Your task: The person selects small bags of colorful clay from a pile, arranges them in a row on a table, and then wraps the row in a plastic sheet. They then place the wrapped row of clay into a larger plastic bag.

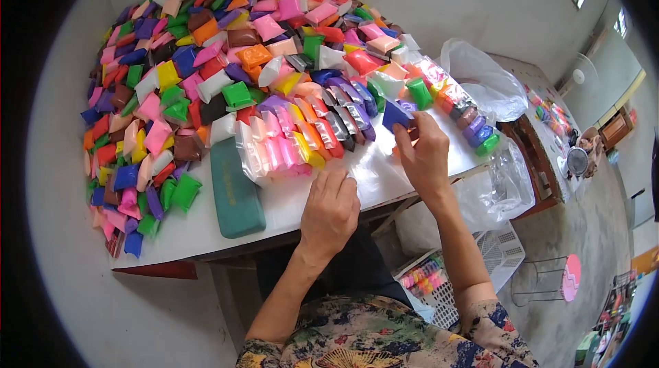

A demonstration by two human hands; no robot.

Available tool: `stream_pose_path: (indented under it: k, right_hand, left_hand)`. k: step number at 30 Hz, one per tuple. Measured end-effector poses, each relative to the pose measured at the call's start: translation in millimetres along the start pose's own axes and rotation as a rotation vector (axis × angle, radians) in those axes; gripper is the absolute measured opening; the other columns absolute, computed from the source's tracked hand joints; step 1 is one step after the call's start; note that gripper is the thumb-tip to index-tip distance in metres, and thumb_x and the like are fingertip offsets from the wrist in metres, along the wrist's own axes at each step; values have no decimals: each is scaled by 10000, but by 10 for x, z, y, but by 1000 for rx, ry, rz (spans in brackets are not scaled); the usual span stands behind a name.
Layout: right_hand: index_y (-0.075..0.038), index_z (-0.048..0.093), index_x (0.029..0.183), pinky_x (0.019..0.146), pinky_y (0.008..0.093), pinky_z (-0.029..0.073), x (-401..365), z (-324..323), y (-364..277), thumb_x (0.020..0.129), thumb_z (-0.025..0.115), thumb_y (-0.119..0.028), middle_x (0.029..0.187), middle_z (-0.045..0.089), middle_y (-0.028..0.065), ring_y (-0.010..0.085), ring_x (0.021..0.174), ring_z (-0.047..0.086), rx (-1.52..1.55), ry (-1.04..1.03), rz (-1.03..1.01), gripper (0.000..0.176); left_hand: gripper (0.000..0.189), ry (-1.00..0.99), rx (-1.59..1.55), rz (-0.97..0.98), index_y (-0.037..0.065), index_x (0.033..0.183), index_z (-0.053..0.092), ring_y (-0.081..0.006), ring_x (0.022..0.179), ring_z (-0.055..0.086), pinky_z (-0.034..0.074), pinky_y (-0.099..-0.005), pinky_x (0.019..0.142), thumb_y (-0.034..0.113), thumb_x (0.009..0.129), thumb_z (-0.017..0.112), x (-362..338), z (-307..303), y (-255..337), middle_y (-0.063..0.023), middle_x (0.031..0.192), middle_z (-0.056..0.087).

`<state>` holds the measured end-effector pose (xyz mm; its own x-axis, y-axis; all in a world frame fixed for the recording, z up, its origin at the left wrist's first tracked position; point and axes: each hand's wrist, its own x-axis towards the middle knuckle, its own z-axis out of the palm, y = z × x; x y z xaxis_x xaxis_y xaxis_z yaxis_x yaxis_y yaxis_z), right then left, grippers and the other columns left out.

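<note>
My right hand [424, 152] pinches a small blue packet [395, 115] between thumb and fingers, just above the white tabletop. Close to the table's front edge, my left hand [331, 207] is closed with its fingers curled down; whatever they may hold is hidden. Between and beyond the hands lie neat rows of packets [295, 138], grouped by colour from white and pink through yellow, orange and red to black and purple. A loose green packet [419, 93] sits just beyond my right hand.
A large heap of mixed coloured packets [199, 59] covers the table's back and left. A green case [235, 189] lies at the front. On the right are a bundle of packets in clear plastic [473, 121] and a plastic bag [484, 79]. A white basket [498, 255] stands below.
</note>
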<state>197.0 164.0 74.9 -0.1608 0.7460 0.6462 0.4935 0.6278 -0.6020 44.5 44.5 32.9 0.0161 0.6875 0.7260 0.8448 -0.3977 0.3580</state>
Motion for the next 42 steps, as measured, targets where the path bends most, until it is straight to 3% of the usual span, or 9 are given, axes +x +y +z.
stream_pose_path:
  k: [3, 6, 21, 32, 36, 39, 42]
  right_hand:
    - [-24, 612, 916, 660, 441, 516, 39, 107, 40, 870, 695, -175, 852, 655, 142, 335, 740, 660, -309, 7, -91, 179]
    - [-49, 631, 902, 669, 421, 511, 56, 174, 105, 856, 715, -192, 849, 662, 113, 309, 771, 656, -418, -36, -136, 172]
    - [-88, 669, 879, 731, 406, 420, -61, 160, 198, 805, 713, -138, 811, 629, 47, 258, 817, 587, -486, 13, -360, 100]
    - [-84, 670, 883, 737, 418, 441, -3, 288, 178, 843, 705, -157, 820, 641, 73, 270, 827, 601, -477, 6, -298, 90]
    - [-75, 680, 924, 746, 429, 449, -37, 269, 191, 835, 715, -153, 851, 651, 83, 286, 855, 609, -467, 20, -301, 123]
    - [-44, 684, 1015, 781, 437, 467, -110, 165, 137, 826, 721, -107, 967, 672, 102, 299, 908, 616, -425, 58, -320, 202]
    - [-34, 681, 1046, 804, 433, 475, -217, 34, 95, 840, 700, -74, 1035, 678, 102, 308, 914, 609, -402, 82, -327, 210]
  left_hand:
    - [190, -11, 7, -14, -31, 979, 601, -380, 1024, 580, 465, -448, 952, -37, 795, 651, -10, -3, -8, -175, 1080, 595]
    - [200, -22, 24, -15, -31, 981, 600, -378, 1032, 581, 464, -447, 962, -37, 789, 657, -18, -9, 1, -178, 1087, 596]
    - [202, -49, 58, 23, -23, 966, 586, -345, 1033, 563, 471, -422, 921, 31, 780, 646, -26, -23, -15, -181, 1108, 581]
    - [167, -20, -39, -1, -22, 964, 602, -346, 987, 577, 478, -430, 886, -16, 804, 648, -26, -61, 9, -169, 1064, 593]
    - [185, -96, -149, -2, -6, 973, 623, -352, 956, 603, 485, -439, 877, -6, 796, 677, -26, -445, 133, -161, 1070, 621]
    - [216, -104, -130, 51, 17, 980, 645, -351, 904, 632, 495, -441, 838, 0, 774, 706, 36, -972, 178, -146, 1010, 660]
    - [195, -9, 87, 49, 15, 989, 641, -337, 883, 633, 500, -426, 802, -8, 800, 682, 234, -1463, -151, -146, 944, 657]
